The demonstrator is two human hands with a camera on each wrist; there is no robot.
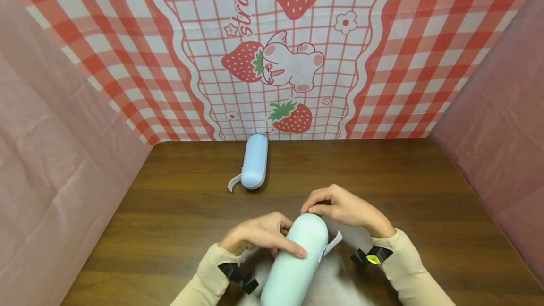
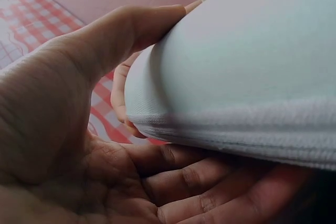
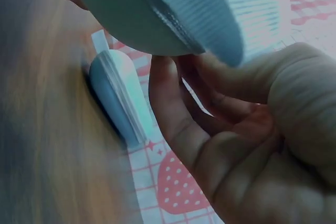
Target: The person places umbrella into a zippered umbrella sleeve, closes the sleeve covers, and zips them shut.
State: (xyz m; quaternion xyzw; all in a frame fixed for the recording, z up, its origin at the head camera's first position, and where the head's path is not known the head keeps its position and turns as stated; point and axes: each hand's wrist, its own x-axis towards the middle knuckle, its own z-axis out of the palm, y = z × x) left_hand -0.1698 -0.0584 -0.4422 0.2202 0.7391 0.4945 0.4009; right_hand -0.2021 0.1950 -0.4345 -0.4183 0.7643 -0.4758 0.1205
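Observation:
A long mint-green zippered case (image 1: 299, 254) with rounded ends is held slanting above the table. My left hand (image 1: 265, 231) grips it from the left, thumb across its top and fingers underneath. In the left wrist view, the case's pale zipper band (image 2: 252, 135) runs above those fingers. At the case's far end, my right hand (image 1: 346, 206) pinches the small zipper pull between thumb and fingertips; the pull itself is mostly hidden. A pale strap loop (image 1: 330, 244) sticks out from the case's right side. The zipper looks closed where it shows.
A smaller light-blue case (image 1: 255, 159) with a pale strap (image 1: 233, 181) lies at the back of the brown wooden table (image 1: 170, 211), against a strawberry-print cloth (image 1: 293, 65). Pink cloth walls (image 1: 497, 89) stand on both sides. A whitish patch lies under the held case.

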